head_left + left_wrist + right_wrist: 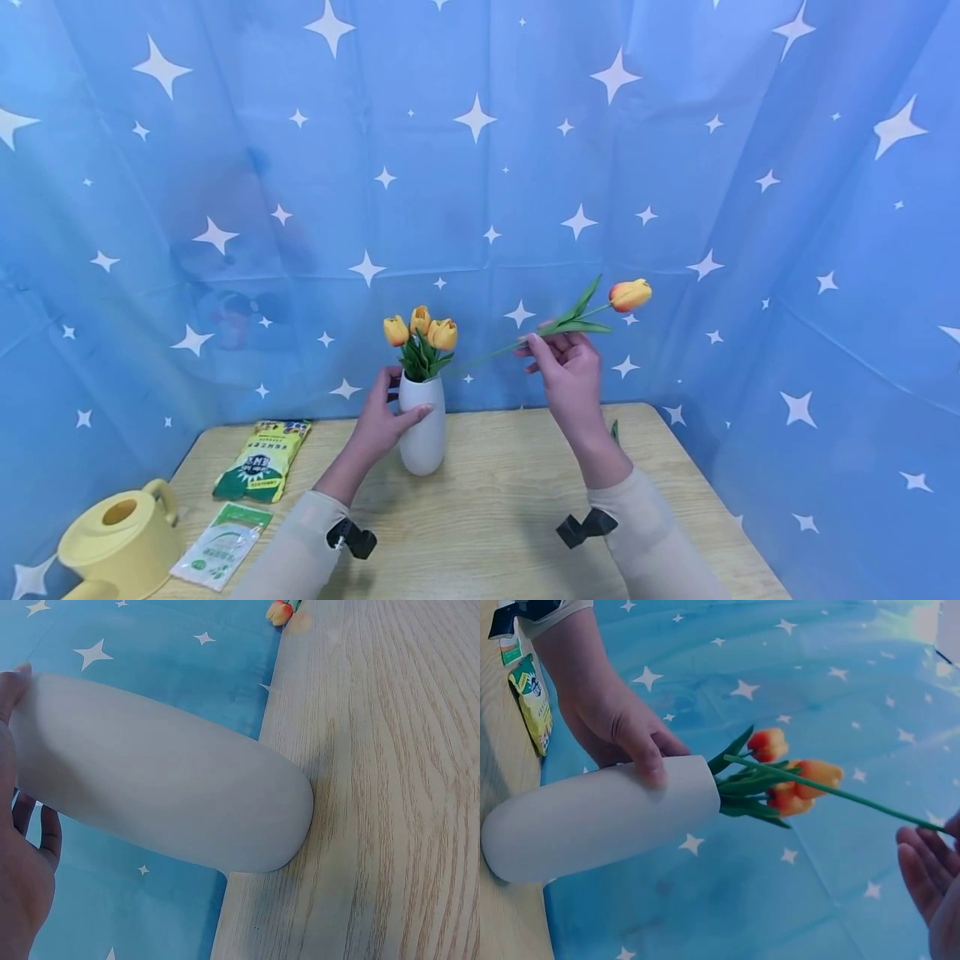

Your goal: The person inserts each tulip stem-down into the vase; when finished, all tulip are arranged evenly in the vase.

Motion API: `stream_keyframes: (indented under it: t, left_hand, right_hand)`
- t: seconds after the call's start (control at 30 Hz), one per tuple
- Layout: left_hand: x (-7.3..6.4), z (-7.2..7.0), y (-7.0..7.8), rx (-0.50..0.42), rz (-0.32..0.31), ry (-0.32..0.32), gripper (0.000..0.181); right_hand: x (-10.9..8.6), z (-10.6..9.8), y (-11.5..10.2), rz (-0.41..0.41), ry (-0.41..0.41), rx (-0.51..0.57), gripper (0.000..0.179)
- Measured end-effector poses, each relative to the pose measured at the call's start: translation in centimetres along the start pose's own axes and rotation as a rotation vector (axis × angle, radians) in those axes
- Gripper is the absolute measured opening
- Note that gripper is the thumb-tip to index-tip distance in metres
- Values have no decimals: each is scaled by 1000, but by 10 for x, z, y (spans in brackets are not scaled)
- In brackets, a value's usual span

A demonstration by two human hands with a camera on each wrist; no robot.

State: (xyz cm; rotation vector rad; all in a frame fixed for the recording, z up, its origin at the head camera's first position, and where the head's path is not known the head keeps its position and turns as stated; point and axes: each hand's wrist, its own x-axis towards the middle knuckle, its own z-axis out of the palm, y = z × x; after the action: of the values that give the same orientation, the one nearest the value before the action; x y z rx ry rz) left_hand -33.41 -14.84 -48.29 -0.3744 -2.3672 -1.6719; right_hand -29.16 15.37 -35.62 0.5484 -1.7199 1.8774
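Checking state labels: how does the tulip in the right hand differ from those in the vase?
Support: the held tulip is pinched in the right hand; the vase tulips stand in the vase.
Pose: the held tulip slants, bloom to the right; the vase tulips are roughly upright.
Stem: the held tulip's is largely exposed; the vase tulips' lower stems are hidden.
Shared: yellow-orange blooms, green leaves.

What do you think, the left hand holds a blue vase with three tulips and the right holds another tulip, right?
Not blue: the head view shows a white vase. The left hand does hold it, with three tulips inside, and the right hand holds another tulip.
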Motion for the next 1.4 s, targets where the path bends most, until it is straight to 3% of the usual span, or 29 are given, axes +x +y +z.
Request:
stream_keyframes:
  t: [0.33, 0.73, 1.03, 1.4]
  left_hand:
    - [-1, 1, 0, -1, -8, -5, 84]
    - [0, 1, -2, 3, -22, -6, 85]
    - [0, 1, -1, 4, -20, -5, 85]
    - [0, 1, -1, -3, -14, -4, 87]
  right_hand:
    - [6, 14, -5, -78, -42, -66, 22]
    - [8, 29, -6, -73, -107, -209, 18]
    - [9, 43, -13, -184, -184, -366, 6]
    - [6, 55, -9, -298, -258, -459, 4]
